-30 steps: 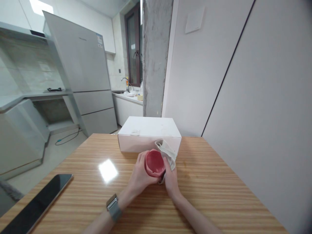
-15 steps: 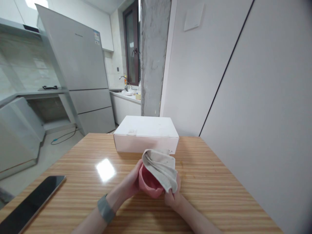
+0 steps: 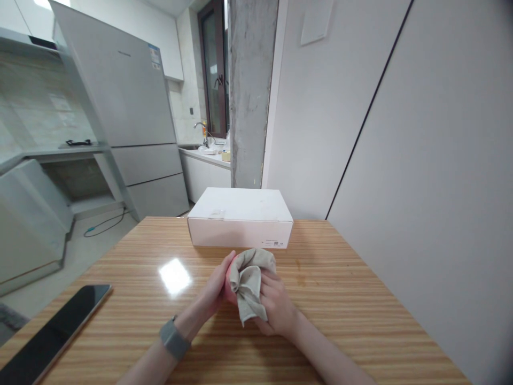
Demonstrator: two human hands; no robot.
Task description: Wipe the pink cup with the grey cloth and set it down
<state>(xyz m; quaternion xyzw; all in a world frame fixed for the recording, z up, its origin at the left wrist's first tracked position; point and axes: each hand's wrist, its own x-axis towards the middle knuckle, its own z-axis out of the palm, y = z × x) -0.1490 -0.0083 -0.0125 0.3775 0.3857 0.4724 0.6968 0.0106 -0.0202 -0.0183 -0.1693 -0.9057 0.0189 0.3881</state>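
My hands are together at the middle of the wooden table (image 3: 340,278), just in front of a white cardboard box (image 3: 240,219). My left hand (image 3: 214,284) grips the side of a pink cup (image 3: 228,291), and only a sliver of the cup shows. A crumpled beige cloth (image 3: 249,280) covers the rest of it, with one corner hanging down toward the table. My right hand (image 3: 276,307) presses the cloth against the cup. A grey watch band (image 3: 174,338) circles my left wrist.
A black tablet (image 3: 56,334) lies at the table's left front edge. A white wall runs along the table's right side. Behind the box stand a concrete pillar (image 3: 250,91), a fridge (image 3: 124,112) and a kitchen counter (image 3: 204,160) with a tap.
The cloth has gone from beside the cup to over its opening, now hiding nearly all of it. My hands have closed in around the cup and cloth.
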